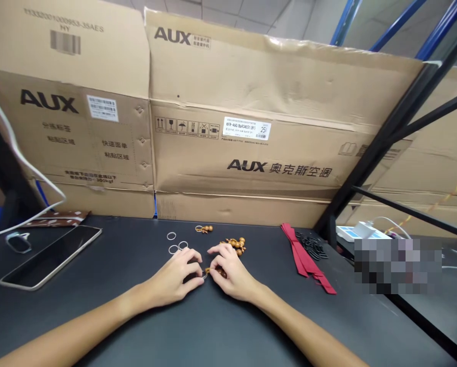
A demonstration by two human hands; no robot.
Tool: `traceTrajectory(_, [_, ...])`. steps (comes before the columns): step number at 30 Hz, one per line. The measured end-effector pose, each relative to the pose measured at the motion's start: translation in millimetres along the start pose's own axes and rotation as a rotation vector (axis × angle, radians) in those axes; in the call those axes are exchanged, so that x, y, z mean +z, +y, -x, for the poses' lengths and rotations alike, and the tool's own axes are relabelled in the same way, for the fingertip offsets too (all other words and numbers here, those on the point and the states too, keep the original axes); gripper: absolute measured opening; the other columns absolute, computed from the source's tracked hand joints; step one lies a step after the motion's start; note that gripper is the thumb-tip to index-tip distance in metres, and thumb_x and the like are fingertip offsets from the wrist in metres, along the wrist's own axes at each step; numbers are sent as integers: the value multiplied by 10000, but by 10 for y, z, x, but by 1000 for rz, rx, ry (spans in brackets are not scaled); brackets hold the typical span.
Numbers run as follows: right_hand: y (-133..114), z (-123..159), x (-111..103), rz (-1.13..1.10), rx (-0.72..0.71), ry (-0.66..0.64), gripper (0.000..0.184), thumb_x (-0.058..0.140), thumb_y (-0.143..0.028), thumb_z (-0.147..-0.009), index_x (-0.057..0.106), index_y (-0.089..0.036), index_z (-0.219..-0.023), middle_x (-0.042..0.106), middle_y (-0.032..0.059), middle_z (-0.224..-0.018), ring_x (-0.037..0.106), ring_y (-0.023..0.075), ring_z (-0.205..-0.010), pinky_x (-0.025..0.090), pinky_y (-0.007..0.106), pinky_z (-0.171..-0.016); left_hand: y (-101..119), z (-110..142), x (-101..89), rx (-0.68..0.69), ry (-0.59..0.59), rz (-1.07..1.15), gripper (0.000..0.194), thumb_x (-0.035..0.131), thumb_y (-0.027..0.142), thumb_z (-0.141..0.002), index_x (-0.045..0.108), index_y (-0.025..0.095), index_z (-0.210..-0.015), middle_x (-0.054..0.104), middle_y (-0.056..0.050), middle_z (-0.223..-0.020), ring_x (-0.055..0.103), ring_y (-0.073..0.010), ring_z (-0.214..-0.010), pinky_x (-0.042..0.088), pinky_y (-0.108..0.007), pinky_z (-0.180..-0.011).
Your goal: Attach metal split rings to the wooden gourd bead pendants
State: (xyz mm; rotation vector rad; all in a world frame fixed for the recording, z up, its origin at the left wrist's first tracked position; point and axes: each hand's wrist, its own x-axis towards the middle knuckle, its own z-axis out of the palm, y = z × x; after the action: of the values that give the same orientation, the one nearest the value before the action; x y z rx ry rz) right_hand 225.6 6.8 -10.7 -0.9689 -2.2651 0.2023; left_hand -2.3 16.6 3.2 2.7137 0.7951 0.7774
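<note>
Head view: both hands low on a dark surface, fingertips meeting at centre. Left hand curled, fingers pinched together near a small metal ring at the meeting point; the ring is mostly hidden, can't tell exactly how it is gripped. Right hand pinches a small brown wooden gourd charm, thumb and forefinger closed on it, charm just above the surface between the two hands.

Just beyond the right hand: pile of wooden gourd charms, near but not touching. One separate gourd charm with ring farther back. Three loose key rings lie just beyond the left hand, apart from each other.

Right of the hands: red ribbon strips laid diagonally, with a heap of black loops beside them. Far left: smartphone lying screen up, a brown packet behind it, white cable looping down. Cardboard boxes marked AUX stand along the back edge of the surface. Black and blue rack frame at right, white power strip behind it. A patch at right is pixelated.
</note>
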Motion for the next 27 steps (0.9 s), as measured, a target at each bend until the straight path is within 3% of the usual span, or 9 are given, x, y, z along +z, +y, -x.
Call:
traceTrajectory(3, [-66,1,-9,-45,-13,-11,86,570,-150,-890,558,-215,-835,576,74,-1195,480,236,-1137,414,465,-992,-2,11,14,-24,9,-16,94,615,292,-906,639,205,-879,565,-69,-1116,546,-230,-1016,456,-369,-899])
traceTrajectory(7, [-127,0,-10,-58,-24,-19,88,561,-143,-897,560,-222,-859,578,71,-1193,489,233,-1131,423,451,-977,-9,16,30,20,17,-38,116,530,211,-950,636,203,-903,570,-78,-1119,541,-226,-1035,452,-370,-911])
traceTrajectory(13, [-43,-10,19,8,16,43,94,568,-130,-875,563,-215,-836,595,90,-1152,512,242,-1113,449,448,-951,1,2,15,68,13,-44,175,485,167,-965,640,211,-895,578,-76,-1135,544,-224,-1039,452,-368,-915])
traceTrajectory(20, [-116,-3,11,-84,3,15,87,554,-150,-897,564,-216,-841,584,73,-1169,497,228,-1113,437,447,-967,19,17,12,9,-13,-30,59,573,236,-932,613,199,-908,560,-82,-1160,533,-236,-1067,445,-394,-948])
traceTrajectory(27, [-73,-11,34,-23,29,55,94,550,-129,-891,551,-211,-844,585,81,-1160,489,234,-1113,425,460,-979,-2,11,1,55,-1,-32,177,491,168,-964,641,207,-877,564,-73,-1151,531,-225,-1049,445,-374,-922])
